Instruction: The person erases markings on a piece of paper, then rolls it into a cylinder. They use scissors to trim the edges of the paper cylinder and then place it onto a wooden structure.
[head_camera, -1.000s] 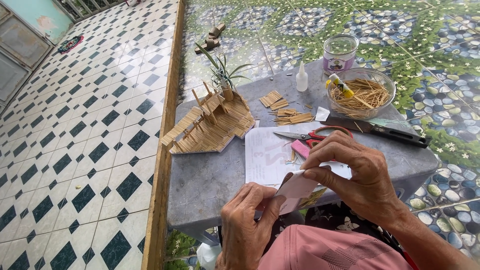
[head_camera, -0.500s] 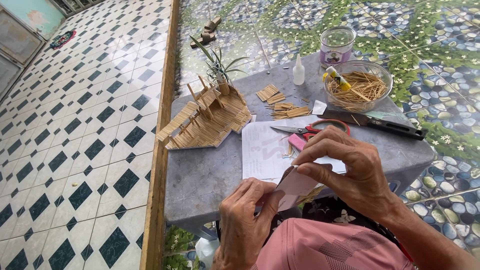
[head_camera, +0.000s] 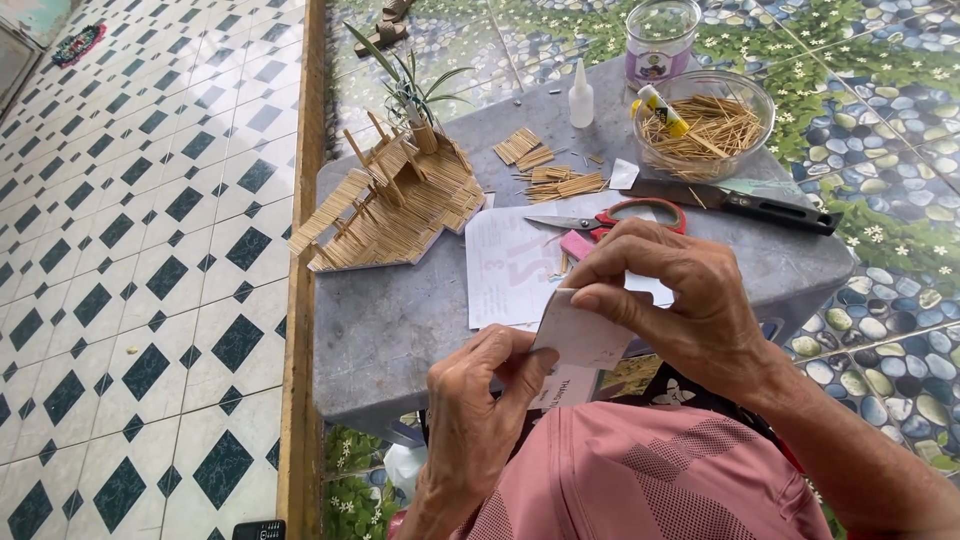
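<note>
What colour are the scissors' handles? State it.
Red, on the scissors lying on the table; head view.

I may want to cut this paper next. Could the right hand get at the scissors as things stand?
Probably yes. The scissors lie in the open on the table just beyond the right hand, nothing on them. But that hand and the left hand both grip the paper, so it must let go first.

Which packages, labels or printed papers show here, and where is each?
Jar: far table edge, clear, purple label.
Glue bottle: left of jar, small, white.
Glue stick: in glass bowl, yellow-white.
Printed sheet: table centre, white.
Small card: pinched by left hand and right hand.
</note>
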